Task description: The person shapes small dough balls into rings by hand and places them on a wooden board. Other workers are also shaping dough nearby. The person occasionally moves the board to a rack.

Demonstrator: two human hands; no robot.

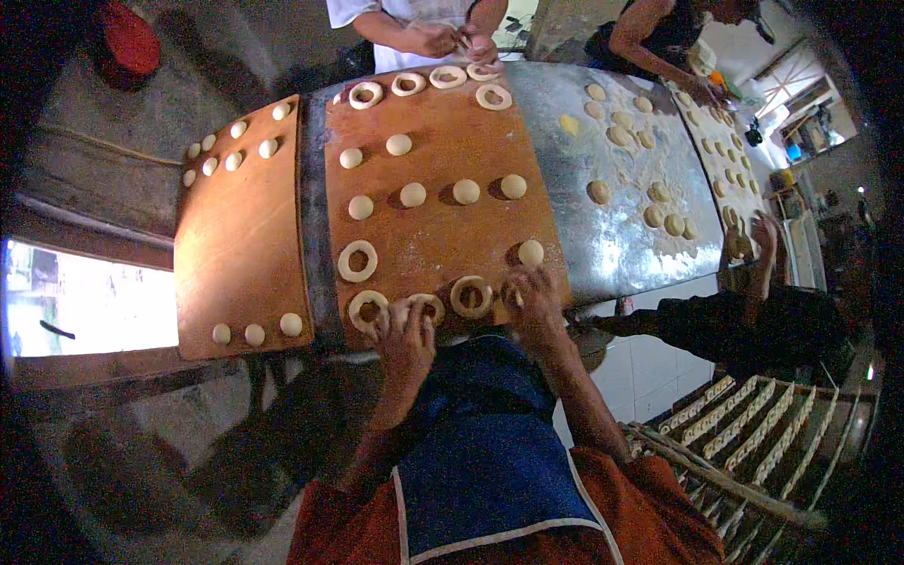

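Observation:
My left hand [407, 341] is at the near edge of a brown wooden board [443, 250], its bent fingers on a pale dough ring [427, 305] that they partly cover. Beside it on the left lies another dough ring [368, 312]. A wider dough ring [471, 298] rests between my two hands. At the board's near right corner is my right hand [534, 303], knuckles up and fingers curled down; whatever lies under them is hidden. Just beyond those fingers sits a round dough ball [531, 252]. More dough balls [466, 192] form loose rows across the board.
A second board [240, 250] with dough balls is on the left. To the right, a floured metal tabletop [565, 160] carries flattened dough pieces. Across the table a person in white [414, 38] works with both hands. A rack of shaped dough [753, 424] stands at lower right.

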